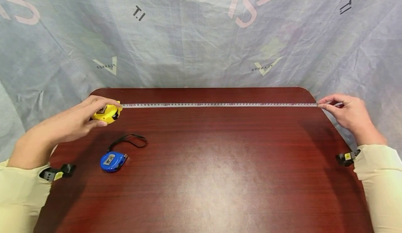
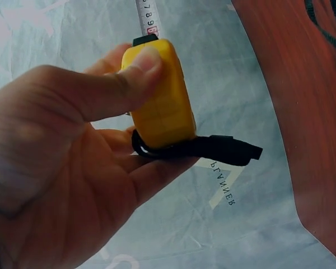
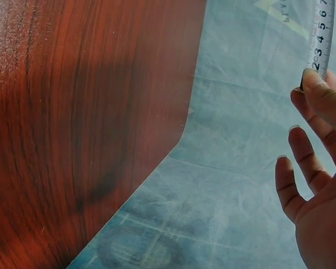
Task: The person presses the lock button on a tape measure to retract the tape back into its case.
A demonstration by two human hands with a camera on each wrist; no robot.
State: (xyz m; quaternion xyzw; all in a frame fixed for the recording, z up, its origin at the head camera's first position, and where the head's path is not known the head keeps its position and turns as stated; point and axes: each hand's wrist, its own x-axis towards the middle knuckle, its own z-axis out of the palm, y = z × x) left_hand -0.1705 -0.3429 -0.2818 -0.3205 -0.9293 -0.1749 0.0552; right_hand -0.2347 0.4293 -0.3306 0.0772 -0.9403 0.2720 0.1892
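My left hand (image 1: 76,116) grips a yellow tape measure (image 1: 108,114) by its case, thumb along one edge in the left wrist view, where its black strap (image 2: 213,147) hangs over the fingers. From the case a white measuring blade (image 1: 216,105) runs straight across the far part of the table to the right. At its end my right hand (image 1: 351,112) pinches the tip between thumb and forefinger; the right wrist view shows the other fingers (image 3: 308,159) loosely bent. Nearer me than the left hand, a blue tape measure (image 1: 113,161) lies on the table.
The dark red wooden table (image 1: 220,149) has rounded far corners. A black wrist cord (image 1: 132,138) loops from the blue tape measure. Behind the table hangs a grey printed sheet (image 1: 188,34). Small black cameras (image 1: 345,158) sit at both cuffs.
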